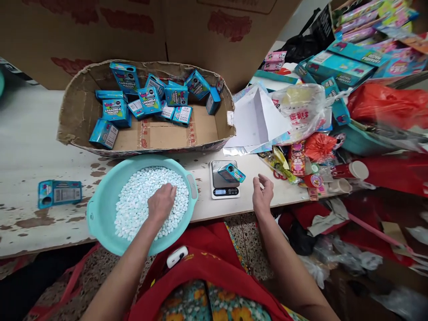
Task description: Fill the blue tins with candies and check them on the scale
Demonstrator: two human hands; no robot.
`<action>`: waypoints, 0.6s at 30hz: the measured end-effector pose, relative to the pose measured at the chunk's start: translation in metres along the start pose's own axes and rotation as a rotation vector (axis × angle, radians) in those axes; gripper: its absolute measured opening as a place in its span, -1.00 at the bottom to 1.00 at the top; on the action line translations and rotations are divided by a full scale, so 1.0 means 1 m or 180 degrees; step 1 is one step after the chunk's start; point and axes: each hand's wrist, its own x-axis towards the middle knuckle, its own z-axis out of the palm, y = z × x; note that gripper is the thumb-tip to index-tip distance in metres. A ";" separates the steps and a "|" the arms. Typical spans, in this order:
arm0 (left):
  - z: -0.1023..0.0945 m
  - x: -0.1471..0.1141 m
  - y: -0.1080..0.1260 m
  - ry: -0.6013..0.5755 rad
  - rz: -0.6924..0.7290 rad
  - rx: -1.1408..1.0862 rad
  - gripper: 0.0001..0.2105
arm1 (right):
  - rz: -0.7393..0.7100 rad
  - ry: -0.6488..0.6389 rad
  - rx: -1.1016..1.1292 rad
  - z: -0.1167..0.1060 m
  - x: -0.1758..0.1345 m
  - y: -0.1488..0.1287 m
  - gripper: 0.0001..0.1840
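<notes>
On the worn white bench (20,138), the left hand (162,203) sinks curled fingers into white pellets (133,196) in a round turquoise basin (102,209), grip too hidden to tell; the empty right hand (262,195), fingers loosely apart, hovers beside a silver-and-white digital scale (226,192) bearing a blue carton (233,173). Behind, more cartons (115,111) lie in a cardboard tray (167,133).

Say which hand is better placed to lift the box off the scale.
Likely the right hand: it is open, beside the scale and box, while the left hand is among white pellets.
</notes>
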 end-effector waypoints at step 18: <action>-0.051 0.016 -0.004 -0.0796 -0.2290 -0.5313 -0.81 | 0.0082 -0.0279 0.0644 0.012 0.000 0.003 -0.50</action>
